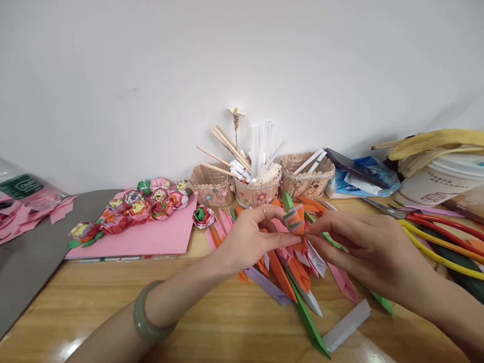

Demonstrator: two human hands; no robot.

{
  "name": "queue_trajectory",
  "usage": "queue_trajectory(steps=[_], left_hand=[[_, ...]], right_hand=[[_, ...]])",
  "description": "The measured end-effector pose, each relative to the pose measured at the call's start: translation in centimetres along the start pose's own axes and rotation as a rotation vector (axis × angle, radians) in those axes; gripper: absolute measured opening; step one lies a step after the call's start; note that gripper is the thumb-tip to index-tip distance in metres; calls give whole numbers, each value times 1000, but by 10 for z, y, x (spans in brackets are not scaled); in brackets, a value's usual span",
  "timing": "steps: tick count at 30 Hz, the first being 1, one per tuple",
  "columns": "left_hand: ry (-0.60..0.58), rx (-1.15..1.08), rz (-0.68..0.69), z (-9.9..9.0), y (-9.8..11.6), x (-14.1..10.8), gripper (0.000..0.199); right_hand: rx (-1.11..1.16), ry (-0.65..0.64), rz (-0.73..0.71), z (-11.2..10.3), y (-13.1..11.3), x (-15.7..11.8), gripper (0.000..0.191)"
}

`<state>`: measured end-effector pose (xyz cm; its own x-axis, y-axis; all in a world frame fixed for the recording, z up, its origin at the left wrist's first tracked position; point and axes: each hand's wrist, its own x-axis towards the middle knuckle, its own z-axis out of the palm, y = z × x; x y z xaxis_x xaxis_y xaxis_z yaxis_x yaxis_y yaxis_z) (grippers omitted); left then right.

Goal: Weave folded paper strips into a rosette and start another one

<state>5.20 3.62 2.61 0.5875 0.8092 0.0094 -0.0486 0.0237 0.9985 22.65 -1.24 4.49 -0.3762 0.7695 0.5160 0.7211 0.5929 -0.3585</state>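
Over the middle of the table, my left hand (254, 236) pinches an orange folded paper piece (296, 220), with some green and white showing at its upper edge. On its right side, my right hand (359, 246) has thumb and forefinger closed against the same piece. Whether the fingertips hold another small part is hidden. Beneath both hands lies a loose heap of folded paper strips (283, 275) in orange, pink, purple, white and green. A long green strip (310, 324) and a pale grey-white strip (347, 324) stick out toward me.
Finished paper flowers (137, 211) rest on a pink sheet (168, 239) at left; one more flower (203, 216) sits beside it. Small decorated baskets (258, 194) with sticks stand by the wall. Scissors (446, 232) and a white tub (444, 177) are at right, pink paper (29, 215) far left.
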Motion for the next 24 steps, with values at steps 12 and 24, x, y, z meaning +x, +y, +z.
queue_trajectory(steps=[12, 24], left_hand=[[85, -222, 16, 1, 8, -3, 16], [-11, 145, 388, -3, -3, -4, 9]], right_hand=[[439, -182, 288, -1, -3, 0, 18], [728, -334, 550, 1, 3, -5, 21]])
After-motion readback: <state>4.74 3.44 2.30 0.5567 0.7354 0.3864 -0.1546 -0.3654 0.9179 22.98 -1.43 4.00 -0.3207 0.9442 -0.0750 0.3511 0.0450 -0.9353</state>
